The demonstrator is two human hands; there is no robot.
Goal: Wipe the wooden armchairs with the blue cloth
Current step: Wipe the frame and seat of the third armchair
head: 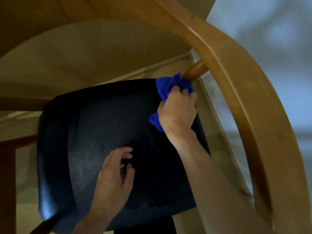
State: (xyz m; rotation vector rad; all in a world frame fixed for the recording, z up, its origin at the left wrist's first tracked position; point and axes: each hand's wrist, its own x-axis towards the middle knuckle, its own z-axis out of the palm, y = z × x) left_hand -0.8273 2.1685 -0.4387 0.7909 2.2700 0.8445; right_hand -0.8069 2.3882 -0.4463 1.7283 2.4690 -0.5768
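The bunched bright-blue cloth [170, 89] is gripped in the right hand [177, 110], its fingers [186, 93] curled round it, and is pressed against the round wooden spindle [195, 70] at the back right corner of the dark padded seat [101, 132] of the light wooden armchair [236, 78]. The spindle is joined to the curved armrest above. The left hand [114, 179] is held over the seat's middle, fingers loosely bent, nothing gripped. Open room is seen between seat edge and armrest. No writing can be read.
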